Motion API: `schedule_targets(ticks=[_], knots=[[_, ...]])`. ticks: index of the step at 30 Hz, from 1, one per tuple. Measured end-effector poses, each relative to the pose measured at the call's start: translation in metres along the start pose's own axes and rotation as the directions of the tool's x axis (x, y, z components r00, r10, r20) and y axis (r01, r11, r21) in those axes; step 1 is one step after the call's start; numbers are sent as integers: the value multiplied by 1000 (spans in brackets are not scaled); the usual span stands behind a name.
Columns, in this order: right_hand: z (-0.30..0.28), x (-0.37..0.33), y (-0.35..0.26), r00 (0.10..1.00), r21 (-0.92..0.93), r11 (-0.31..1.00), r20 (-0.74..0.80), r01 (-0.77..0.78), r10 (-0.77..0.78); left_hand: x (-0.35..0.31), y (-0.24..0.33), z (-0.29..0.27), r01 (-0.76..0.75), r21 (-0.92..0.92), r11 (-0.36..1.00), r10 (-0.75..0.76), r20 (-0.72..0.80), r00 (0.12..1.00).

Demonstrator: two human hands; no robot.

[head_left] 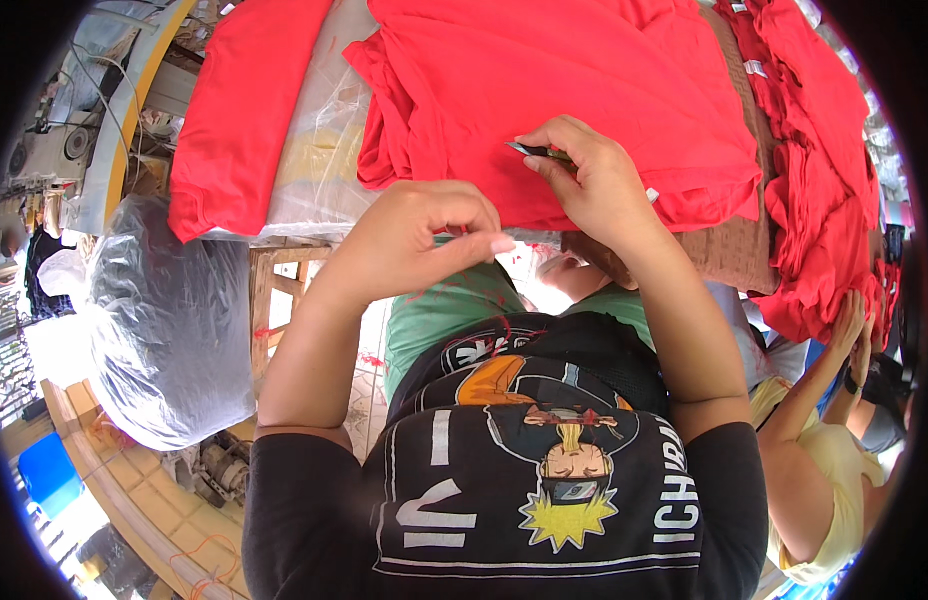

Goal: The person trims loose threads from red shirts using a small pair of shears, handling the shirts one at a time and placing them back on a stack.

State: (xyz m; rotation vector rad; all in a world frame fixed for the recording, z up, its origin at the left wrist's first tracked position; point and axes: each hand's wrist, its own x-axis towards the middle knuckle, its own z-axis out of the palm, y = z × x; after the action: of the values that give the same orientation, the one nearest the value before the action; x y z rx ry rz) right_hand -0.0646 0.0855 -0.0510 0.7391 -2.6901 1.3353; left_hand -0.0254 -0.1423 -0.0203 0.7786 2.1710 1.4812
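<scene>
My right hand (590, 178) grips small thread snips (544, 153) between thumb and fingers, their pointed metal tip aimed left. It hovers over a pile of red cloth (554, 80), which looks like garments laid on the table. To its left, near the pile's front edge, is my left hand (434, 232). Its fingers are loosely curled and the thumb stretches out apart from them; nothing shows in it. Red thread scraps (499, 335) lie on my lap and shirt.
A folded red cloth (249, 110) lies further left on a plastic-covered surface (319, 150). More red garments (819, 170) hang at the right, where a person in a yellow top (819, 480) touches them. A large plastic-wrapped bundle (169, 320) stands at my left beside a wooden frame (264, 300).
</scene>
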Motion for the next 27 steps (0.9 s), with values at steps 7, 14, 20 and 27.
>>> schedule_targets(ticks=[7, 14, 20, 27], knots=[[17, -19, 14, 997, 145, 986, 33, -79, 75, 7, -37, 56, 42, 615, 788, 259, -392, 883], [9, -24, 8, 978, 121, 974, 111, -191, 178, 2, -40, 42, 230, -47, 972, -227, -439, 869], [10, -23, 8, 991, 38, 995, 98, -94, 90, 2, -45, 32, 105, -436, 894, -301, -410, 861], [17, -16, 1, 996, -50, 998, 88, 23, -18, -2, -46, 31, 93, -407, 909, -271, -406, 873]])
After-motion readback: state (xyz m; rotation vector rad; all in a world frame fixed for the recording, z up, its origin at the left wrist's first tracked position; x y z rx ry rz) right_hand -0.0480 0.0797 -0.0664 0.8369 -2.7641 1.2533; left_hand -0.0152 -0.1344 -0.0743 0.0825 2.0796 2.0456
